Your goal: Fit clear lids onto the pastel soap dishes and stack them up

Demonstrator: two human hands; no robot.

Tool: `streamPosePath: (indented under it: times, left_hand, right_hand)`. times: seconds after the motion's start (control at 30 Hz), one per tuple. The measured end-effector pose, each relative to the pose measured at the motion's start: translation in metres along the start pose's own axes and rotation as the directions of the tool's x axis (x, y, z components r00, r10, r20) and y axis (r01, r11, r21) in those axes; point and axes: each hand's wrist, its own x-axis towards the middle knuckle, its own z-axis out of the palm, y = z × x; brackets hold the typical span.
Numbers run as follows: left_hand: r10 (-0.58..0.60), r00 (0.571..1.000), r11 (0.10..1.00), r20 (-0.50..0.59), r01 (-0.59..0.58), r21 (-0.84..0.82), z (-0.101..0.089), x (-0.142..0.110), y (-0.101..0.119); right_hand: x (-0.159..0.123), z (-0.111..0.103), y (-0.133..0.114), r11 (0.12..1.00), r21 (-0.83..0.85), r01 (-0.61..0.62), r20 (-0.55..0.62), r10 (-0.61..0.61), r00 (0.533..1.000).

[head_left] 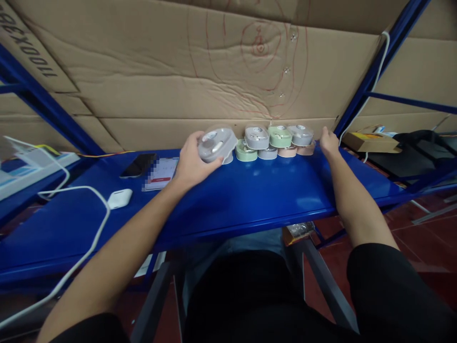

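My left hand (194, 159) grips a grey rounded plastic container (214, 144) with a clear cover and a small shiny piece on top, tilted above the shelf. Part of another pale container (227, 158) shows just beneath it. To the right, similar containers are stacked two high: a grey one (257, 137), a green one (280, 136) and another grey one (301, 135) rest on a lower row of green (246, 151), grey and pinkish ones. Beside the right end of this stack is my right hand (329, 142), its fingers curled; what they hold, if anything, is hidden.
The blue shelf (257, 195) backs onto a cardboard sheet (150, 71) with red drawn rings. At left lie a black phone (138, 165), a blurred-out screen or sheet (162, 174), a white earbud case (120, 198) and a white cable (103, 226). A cardboard box (371, 143) sits at right.
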Motion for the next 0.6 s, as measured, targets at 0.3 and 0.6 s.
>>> streamPosePath:
  times: [0.3, 0.6]
  left_hand:
    - [0.298, 0.779, 0.951, 0.553, -0.191, -0.243, 0.002, -0.032, 0.017]
    - [0.291, 0.748, 0.936, 0.597, -0.094, -0.339, 0.02, -0.034, 0.001]
  right_hand:
    - [-0.116, -0.006, -0.128, 0.696, 0.492, 0.523, 0.408, -0.715, 0.568]
    - [-0.201, -0.007, -0.154, 0.607, 0.571, 0.553, 0.618, -0.761, 0.197]
